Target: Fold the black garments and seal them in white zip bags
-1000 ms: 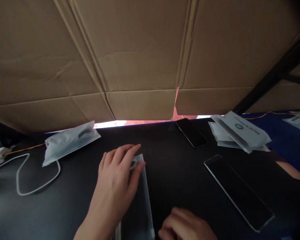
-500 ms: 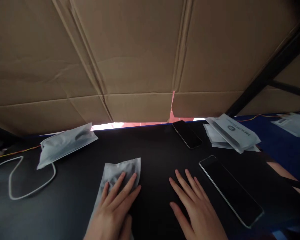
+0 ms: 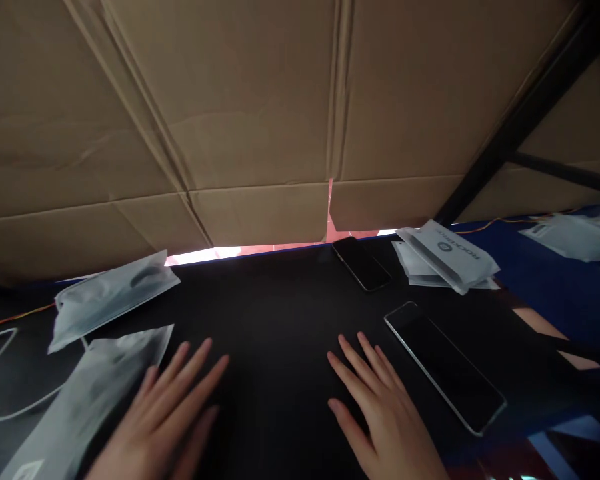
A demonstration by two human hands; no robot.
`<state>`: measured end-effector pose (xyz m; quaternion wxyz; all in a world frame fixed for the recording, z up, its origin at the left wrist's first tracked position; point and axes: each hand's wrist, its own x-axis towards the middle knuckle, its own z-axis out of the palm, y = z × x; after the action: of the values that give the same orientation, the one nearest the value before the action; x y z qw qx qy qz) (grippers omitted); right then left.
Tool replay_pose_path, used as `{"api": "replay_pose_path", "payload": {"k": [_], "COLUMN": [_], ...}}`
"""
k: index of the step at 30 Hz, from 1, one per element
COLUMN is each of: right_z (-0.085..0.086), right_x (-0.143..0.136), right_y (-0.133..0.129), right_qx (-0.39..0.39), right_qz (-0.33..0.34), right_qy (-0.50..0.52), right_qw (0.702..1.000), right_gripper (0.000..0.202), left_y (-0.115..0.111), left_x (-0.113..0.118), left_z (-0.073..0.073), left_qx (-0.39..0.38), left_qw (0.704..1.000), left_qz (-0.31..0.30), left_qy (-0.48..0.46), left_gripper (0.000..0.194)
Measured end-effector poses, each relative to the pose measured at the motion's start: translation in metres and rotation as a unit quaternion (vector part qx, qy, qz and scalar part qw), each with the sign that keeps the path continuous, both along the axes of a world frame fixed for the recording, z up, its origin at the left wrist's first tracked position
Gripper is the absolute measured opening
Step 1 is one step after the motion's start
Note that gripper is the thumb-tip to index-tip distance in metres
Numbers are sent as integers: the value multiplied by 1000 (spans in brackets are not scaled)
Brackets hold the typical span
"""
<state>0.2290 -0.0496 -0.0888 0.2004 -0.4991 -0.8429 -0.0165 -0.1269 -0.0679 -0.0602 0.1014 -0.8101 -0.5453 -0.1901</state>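
My left hand, slightly blurred, is over the black tabletop with its fingers stretched out. Just to its left lies a frosted plastic pouch, partly covered by that hand at its right edge; whether they touch I cannot tell. My right hand rests flat with spread fingers and holds nothing. Beside it on the right is a large dark-screened phone with a clear rim. A smaller black phone lies farther back. Another frosted pouch with something inside sits at the back left.
Several printed white pouches are stacked at the back right, with more pouches on a blue surface beyond. A white cable loops at the left. Cardboard walls the far side; a dark metal bar slants at right.
My left hand has moved left, and the pouch that was under it now lies farther left. My right hand stays flat on the table. The view has shifted slightly.
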Motion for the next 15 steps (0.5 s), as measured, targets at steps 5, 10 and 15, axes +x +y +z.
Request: {"api": "replay_pose_path", "payload": {"k": [5,10,15], "right_z": [-3,-2,-1], "right_x": [1,0,1], "right_y": [-2,-3,-3], "right_qx": [-15,-32,-19], "right_qz": [1,-4,-5], "right_qy": [21,20,6], "right_qw": [1000,999,1000], "right_gripper": [60,61,56], "left_y": [6,5,3], "left_x": [84,86,65], "left_z": [-12,-22,-9], "left_qx": [36,30,-25], "left_qw": [991,990,997], "left_qz": [-40,-31,-45], "left_qy": [126,134,59], "left_gripper": [68,69,70]}}
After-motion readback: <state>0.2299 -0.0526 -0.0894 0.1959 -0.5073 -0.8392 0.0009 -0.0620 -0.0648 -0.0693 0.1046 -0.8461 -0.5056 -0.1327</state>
